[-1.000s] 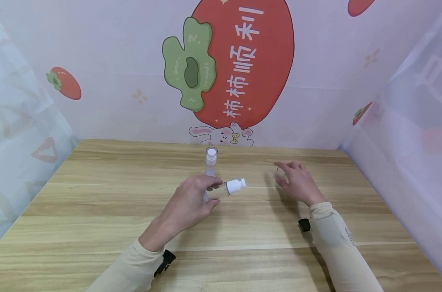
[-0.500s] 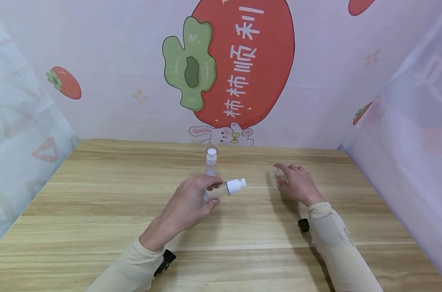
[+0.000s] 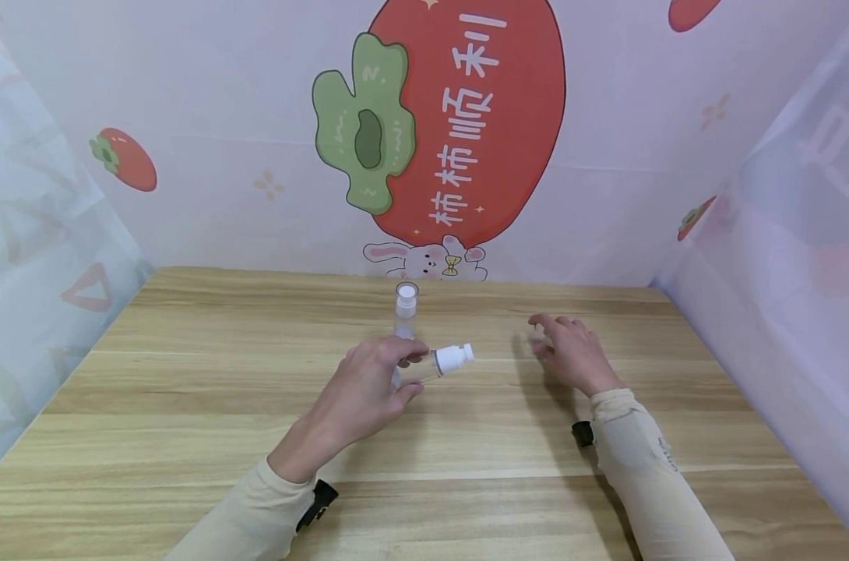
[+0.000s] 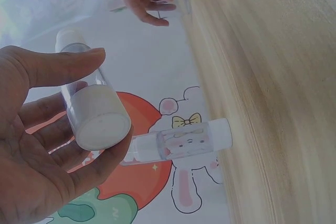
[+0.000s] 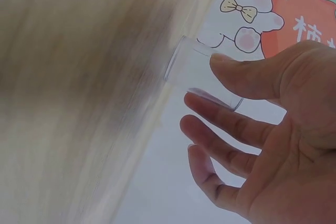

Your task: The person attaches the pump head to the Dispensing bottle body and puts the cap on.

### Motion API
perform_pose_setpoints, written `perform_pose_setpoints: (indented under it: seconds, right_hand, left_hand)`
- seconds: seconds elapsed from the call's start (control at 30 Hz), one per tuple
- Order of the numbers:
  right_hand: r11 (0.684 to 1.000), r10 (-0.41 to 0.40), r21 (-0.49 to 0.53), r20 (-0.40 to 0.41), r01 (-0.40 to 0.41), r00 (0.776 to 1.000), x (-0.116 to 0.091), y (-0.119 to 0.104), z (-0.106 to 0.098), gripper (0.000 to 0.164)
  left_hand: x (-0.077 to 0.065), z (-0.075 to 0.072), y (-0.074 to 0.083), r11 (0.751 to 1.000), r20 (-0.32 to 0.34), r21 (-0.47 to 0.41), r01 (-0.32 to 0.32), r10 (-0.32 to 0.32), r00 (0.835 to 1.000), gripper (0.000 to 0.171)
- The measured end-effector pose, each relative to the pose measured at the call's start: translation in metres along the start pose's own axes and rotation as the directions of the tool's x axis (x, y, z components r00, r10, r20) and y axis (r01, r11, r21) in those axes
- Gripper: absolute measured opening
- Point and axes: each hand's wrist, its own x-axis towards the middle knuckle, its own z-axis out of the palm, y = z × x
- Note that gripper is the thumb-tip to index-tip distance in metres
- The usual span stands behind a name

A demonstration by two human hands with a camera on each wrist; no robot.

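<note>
My left hand [image 3: 364, 389] grips a small clear pump bottle [image 4: 102, 116] that lies tilted in it, its white pump top [image 3: 449, 358] pointing right in the head view. The left wrist view shows the bottle's round white base, with thumb and fingers around the body. Behind that hand, a second clear pump bottle [image 3: 406, 308] stands upright on the table, a transparent cover over its white pump. To the right, my right hand [image 3: 572, 351] pinches a clear cylindrical cap [image 5: 197, 69] between thumb and index finger, while the other fingers are loosely bent. The cap hardly shows in the head view.
A wood-grain table [image 3: 480, 499] lies beneath both hands. Along its back edge rises a printed backdrop [image 3: 221, 218] with a large red persimmon and a rabbit. Pale sheets [image 3: 803, 257] hang at the left and right sides.
My right hand has shifted very slightly with the cap pinched in it. The left hand, its bottle and the standing bottle look the same.
</note>
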Motion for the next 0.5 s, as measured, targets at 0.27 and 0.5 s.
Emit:
perform_pose_setpoints:
  seconds: [0.27,0.5]
  right_hand:
    - [1.0,0.001,0.012,-0.014,-0.001,1.0,-0.0016,-0.0005,-0.0021,0.037]
    - [0.999,-0.027,0.035,-0.047,0.028,0.999,-0.0005,0.0005,-0.0049,0.036]
  left_hand:
    - [-0.0001,0.0003,0.0,1.0,0.001,0.0,-0.002,0.002,1.0,0.039]
    - [-0.0006,0.0001,0.0,1.0,0.0,0.003,0.002,-0.002,1.0,0.038]
